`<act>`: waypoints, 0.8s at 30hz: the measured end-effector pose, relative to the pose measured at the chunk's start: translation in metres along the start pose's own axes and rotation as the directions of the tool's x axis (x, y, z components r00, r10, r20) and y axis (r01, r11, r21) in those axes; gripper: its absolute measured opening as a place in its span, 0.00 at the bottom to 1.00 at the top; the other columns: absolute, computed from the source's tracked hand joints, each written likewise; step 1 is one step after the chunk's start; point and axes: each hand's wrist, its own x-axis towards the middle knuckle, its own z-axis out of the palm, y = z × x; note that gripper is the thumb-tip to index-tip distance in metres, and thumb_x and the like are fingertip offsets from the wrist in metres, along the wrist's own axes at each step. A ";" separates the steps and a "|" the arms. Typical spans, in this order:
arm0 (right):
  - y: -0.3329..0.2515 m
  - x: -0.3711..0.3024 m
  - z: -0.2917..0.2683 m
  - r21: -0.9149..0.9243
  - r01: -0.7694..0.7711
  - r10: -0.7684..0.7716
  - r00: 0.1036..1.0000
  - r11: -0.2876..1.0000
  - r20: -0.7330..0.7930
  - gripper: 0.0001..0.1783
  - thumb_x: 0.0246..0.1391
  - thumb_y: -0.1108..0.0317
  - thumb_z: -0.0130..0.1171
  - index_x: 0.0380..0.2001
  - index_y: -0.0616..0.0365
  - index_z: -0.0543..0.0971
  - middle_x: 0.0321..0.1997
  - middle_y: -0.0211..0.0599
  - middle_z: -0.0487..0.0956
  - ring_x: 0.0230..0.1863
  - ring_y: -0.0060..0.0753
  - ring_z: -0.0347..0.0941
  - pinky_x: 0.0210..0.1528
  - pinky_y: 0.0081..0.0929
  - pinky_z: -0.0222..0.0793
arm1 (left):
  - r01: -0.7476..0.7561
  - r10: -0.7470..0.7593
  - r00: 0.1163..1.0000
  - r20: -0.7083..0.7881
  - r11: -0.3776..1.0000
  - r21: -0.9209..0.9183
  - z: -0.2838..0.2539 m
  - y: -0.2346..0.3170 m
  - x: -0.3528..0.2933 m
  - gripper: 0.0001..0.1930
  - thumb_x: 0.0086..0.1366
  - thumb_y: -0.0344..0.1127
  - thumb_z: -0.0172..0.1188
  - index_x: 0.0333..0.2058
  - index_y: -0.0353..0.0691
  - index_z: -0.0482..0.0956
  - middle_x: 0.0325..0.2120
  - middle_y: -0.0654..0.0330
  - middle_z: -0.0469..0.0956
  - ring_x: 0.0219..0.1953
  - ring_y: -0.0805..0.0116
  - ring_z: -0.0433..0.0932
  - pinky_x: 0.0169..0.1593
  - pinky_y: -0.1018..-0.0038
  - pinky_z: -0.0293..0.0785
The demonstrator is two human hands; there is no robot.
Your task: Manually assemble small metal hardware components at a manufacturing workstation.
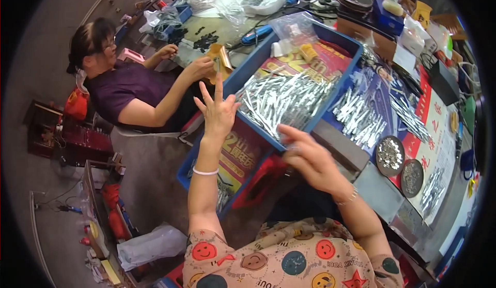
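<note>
My left hand (218, 113) is raised with its fingers spread, over the near-left corner of a blue tray (338, 35). It holds nothing that I can see. Loose thin silvery metal strips (281, 99) fill the near part of that tray, on red and yellow printed paper. At the tray's near edge is my right hand (312, 161), slightly blurred, its index finger stretched out and the others partly bent. No held thing shows in it. Beside the tray on the right, more metal strips (361, 115) lie in bundles on a dark blue sheet.
Two round dishes, one of small silvery pieces (390, 156) and another of grey pieces (412, 178), stand to the right. A second blue tray (184, 175) is lower left. A seated co-worker in purple (137, 94) works by a yellowish open box (221, 63) at the left.
</note>
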 end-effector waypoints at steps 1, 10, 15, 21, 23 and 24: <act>0.005 0.029 0.023 0.010 0.067 -0.068 0.997 0.998 0.048 0.04 0.55 0.73 0.52 0.29 0.63 0.72 0.64 0.49 0.61 0.52 0.45 0.66 0.55 0.36 0.61 | 0.002 -0.001 1.000 0.012 0.999 -0.040 0.003 -0.019 -0.006 0.09 0.56 0.39 0.62 0.29 0.40 0.77 0.67 0.59 0.40 0.63 0.27 0.43 0.52 0.27 0.49; 0.052 0.181 0.137 -0.387 0.317 -0.247 0.944 0.866 0.220 0.13 0.51 0.72 0.52 0.40 0.67 0.68 0.63 0.54 0.60 0.65 0.53 0.53 0.62 0.47 0.51 | 0.034 -0.066 0.994 -0.084 0.939 -0.342 -0.010 -0.072 -0.018 0.22 0.63 0.44 0.52 0.54 0.44 0.70 0.66 0.52 0.49 0.63 0.48 0.55 0.58 0.41 0.48; 0.046 0.207 0.163 -0.346 0.335 -0.249 0.930 0.876 0.270 0.23 0.47 0.75 0.53 0.48 0.68 0.66 0.55 0.52 0.67 0.63 0.51 0.57 0.59 0.42 0.57 | -0.111 -0.045 0.973 -0.227 0.770 -0.629 0.012 -0.125 -0.034 0.25 0.62 0.41 0.52 0.58 0.45 0.63 0.65 0.47 0.48 0.55 0.56 0.68 0.53 0.50 0.58; 0.053 0.194 0.160 -0.195 0.276 -0.232 0.948 0.941 0.220 0.22 0.54 0.74 0.49 0.54 0.64 0.66 0.39 0.50 0.74 0.44 0.50 0.72 0.46 0.36 0.66 | -0.071 -0.005 0.976 -0.217 0.937 -0.341 0.008 -0.133 -0.036 0.19 0.62 0.34 0.51 0.52 0.37 0.72 0.56 0.46 0.65 0.46 0.52 0.74 0.52 0.64 0.69; 0.016 0.154 0.132 0.051 -0.013 -0.001 0.963 0.999 0.271 0.20 0.59 0.70 0.47 0.55 0.59 0.68 0.37 0.49 0.74 0.36 0.39 0.74 0.41 0.31 0.68 | 0.097 -0.214 0.956 -0.203 0.878 -0.470 -0.022 -0.113 -0.047 0.15 0.58 0.21 0.47 0.43 0.35 0.78 0.57 0.44 0.63 0.49 0.48 0.73 0.51 0.64 0.70; 0.000 0.132 0.111 0.054 -0.218 0.175 0.890 0.974 0.421 0.20 0.61 0.68 0.47 0.56 0.58 0.68 0.37 0.48 0.75 0.33 0.34 0.74 0.39 0.29 0.69 | 0.122 -0.282 0.937 -0.206 0.817 -0.564 -0.043 -0.094 -0.054 0.18 0.54 0.16 0.46 0.41 0.33 0.78 0.53 0.44 0.68 0.49 0.49 0.74 0.51 0.65 0.71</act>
